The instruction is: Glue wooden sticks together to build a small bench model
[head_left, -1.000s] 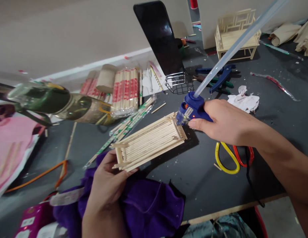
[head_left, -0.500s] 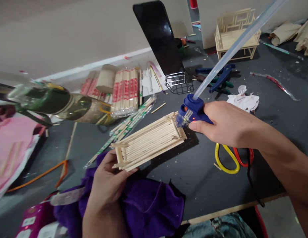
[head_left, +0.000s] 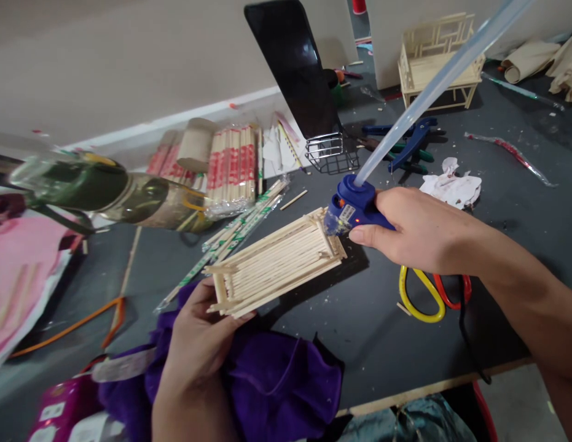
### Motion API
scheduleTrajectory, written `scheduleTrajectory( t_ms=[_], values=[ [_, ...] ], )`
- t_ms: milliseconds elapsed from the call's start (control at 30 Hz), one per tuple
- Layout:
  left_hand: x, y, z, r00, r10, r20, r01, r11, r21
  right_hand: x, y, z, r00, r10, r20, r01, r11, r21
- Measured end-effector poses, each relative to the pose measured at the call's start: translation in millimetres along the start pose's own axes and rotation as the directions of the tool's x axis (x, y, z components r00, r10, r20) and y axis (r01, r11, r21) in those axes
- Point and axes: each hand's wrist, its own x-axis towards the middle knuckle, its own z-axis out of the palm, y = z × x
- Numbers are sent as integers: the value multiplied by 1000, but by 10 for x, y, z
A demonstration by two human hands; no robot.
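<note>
My left hand (head_left: 205, 325) grips the near left end of a small rectangular wooden-stick frame (head_left: 276, 264), its thumb along the lower edge. The frame is tilted, with rows of sticks as its floor and raised sides. In my right hand (head_left: 405, 227) is a blue hot glue gun (head_left: 352, 205) with a small red light lit. A long translucent glue stick (head_left: 419, 104) rises from its back. The gun's tip is over the frame's far right corner; the nozzle is hidden, so contact cannot be made out.
A phone (head_left: 290, 67) leans on a wire stand. Wrapped chopsticks (head_left: 233, 162) and a bottle (head_left: 147, 199) lie at left. Pliers (head_left: 412, 144), scissors (head_left: 421, 298) and crumpled paper (head_left: 451, 184) lie at right. Behind stands a miniature wooden bench (head_left: 437, 70). Purple cloth (head_left: 286, 380) lies in front.
The glue gun and my right hand have shifted very slightly left at the frame's far right corner. My left hand keeps its grip.
</note>
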Motion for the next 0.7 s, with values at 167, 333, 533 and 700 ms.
scheduleTrajectory(
  t_ms=[167, 333, 533, 700],
  values=[
    [0, 8, 20, 1000, 7, -9, -7, 1000, -10, -9, 11, 11, 1000, 0, 5, 0, 1000, -10],
    [9, -20, -2, 1000, 22, -2, -22, 1000, 13, -16, 1, 8, 1000, -7, 4, 7, 999, -43],
    [14, -18, 1, 1000, 29, -2, -29, 1000, 10, -24, -12, -1, 1000, -4, 10, 4, 997, -78],
    [0, 10, 18, 1000, 17, -10, -16, 1000, 27, -22, -11, -2, 1000, -10, 12, 11, 996, -85]
  ],
)
